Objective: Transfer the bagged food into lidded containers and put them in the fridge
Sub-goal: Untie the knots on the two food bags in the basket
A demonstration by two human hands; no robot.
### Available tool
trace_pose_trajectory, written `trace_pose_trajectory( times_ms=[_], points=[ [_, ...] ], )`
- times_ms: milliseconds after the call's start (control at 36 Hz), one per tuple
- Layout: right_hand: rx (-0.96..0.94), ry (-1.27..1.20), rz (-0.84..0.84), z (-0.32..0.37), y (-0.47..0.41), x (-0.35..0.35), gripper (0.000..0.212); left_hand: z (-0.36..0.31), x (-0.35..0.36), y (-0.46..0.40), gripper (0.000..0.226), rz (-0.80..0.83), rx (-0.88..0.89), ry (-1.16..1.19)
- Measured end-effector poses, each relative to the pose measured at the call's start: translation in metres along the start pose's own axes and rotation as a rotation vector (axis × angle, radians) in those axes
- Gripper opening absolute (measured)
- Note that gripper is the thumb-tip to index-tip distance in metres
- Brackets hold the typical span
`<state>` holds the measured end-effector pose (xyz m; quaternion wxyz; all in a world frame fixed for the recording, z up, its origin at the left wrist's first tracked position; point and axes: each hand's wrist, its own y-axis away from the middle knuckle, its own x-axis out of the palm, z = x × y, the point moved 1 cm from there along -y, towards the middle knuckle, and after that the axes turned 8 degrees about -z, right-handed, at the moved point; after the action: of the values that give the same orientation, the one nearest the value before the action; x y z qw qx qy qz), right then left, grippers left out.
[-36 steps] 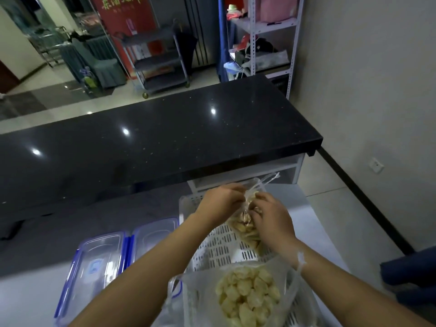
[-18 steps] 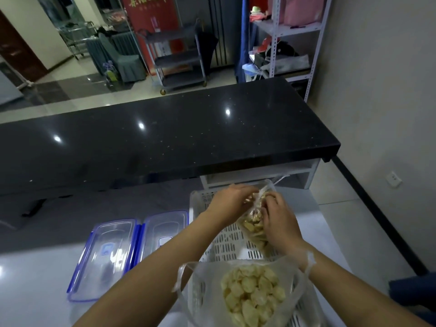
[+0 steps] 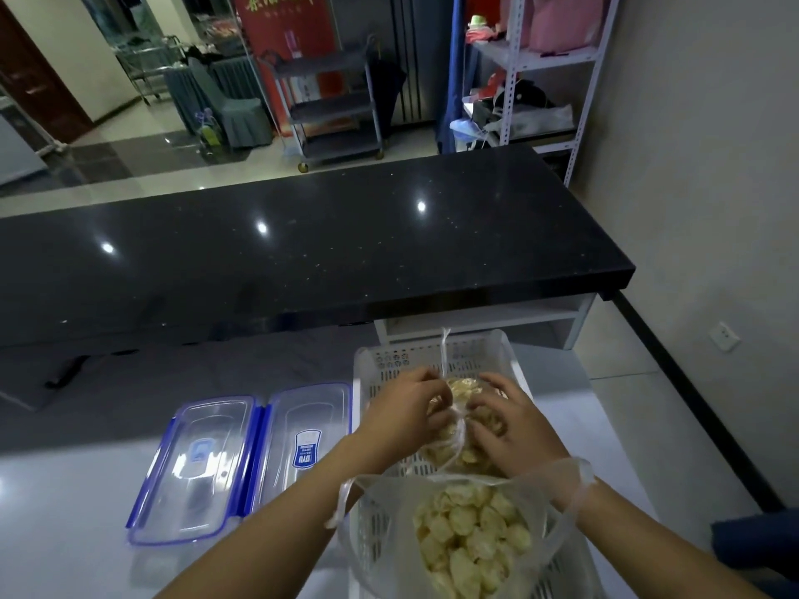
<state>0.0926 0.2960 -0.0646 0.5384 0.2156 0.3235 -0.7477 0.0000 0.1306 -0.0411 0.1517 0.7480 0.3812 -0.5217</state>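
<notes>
White basket (two food bags): both hands' grip on far bag.

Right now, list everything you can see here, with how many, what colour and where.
small bag of food: one, clear with pale yellow pieces, tied, in the basket's far half.
large bag of food: one, translucent white, open, pale yellow pieces, in the basket's near half.
basket: one, white, perforated, on the table's right side.
containers: two, clear with blue clips, side by side left of the basket.
table: one, pale grey.
counter: one, glossy black, beyond the table.
trolley: one, grey, past the counter.
shelf rack: one, white, far right.
left hand: bare, fingers curled on the small bag.
right hand: in a clear glove, also on the small bag.
</notes>
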Motion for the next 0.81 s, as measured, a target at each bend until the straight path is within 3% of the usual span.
trace_pose_trajectory(
  times_ms=[194,278,417,583,694,806],
  points=[
    [0.113,-0.038,-0.020,0.003,-0.006,0.001,0.010,-0.004,0.003,0.004,0.007,-0.079,-0.066,0.141],
    [0.106,-0.075,-0.047,0.008,-0.014,-0.009,0.009,-0.005,-0.004,0.003,0.001,-0.171,-0.189,0.323],
    [0.158,-0.189,-0.150,0.006,-0.025,-0.036,0.014,0.000,-0.020,0.016,0.014,-0.337,-0.381,0.588],
    [0.330,-0.176,-0.042,-0.011,-0.020,-0.027,0.017,0.005,0.001,0.030,0.021,-0.280,-0.545,0.625],
    [0.256,-0.192,-0.071,-0.001,-0.020,-0.030,0.019,0.002,-0.001,0.027,0.020,-0.256,-0.445,0.519],
    [0.155,-0.006,0.077,0.008,-0.027,-0.029,0.025,-0.010,-0.011,0.017,0.032,-0.151,-0.328,0.379]
  ],
)
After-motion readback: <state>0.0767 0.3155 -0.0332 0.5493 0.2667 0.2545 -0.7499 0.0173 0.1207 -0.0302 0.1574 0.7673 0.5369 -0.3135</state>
